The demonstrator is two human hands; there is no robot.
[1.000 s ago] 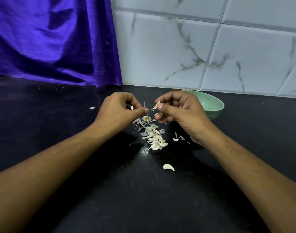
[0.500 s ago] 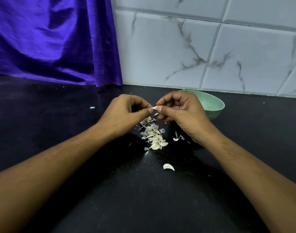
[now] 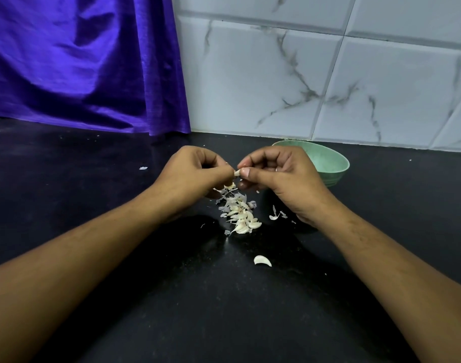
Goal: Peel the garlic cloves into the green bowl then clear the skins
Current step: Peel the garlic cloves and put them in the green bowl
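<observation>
Pale garlic clove (image 3: 236, 173) sits pinched between the curled fingers (image 3: 246, 172) of the left hand (image 3: 190, 174) and right hand (image 3: 281, 174), above a heap of skins and cloves (image 3: 240, 213) on the desk (image 3: 119, 284). Behind the right hand stands the green bowl (image 3: 336, 163), contents hidden; peeling seems midway, skins uncleared.

No readable text, label, brand, number or sign is present. The green bowl (image 3: 336, 163), the marbled wall tiles (image 3: 381, 87), the purple cloth (image 3: 80, 61) and the black counter (image 3: 198, 310) carry no legible marking.
</observation>
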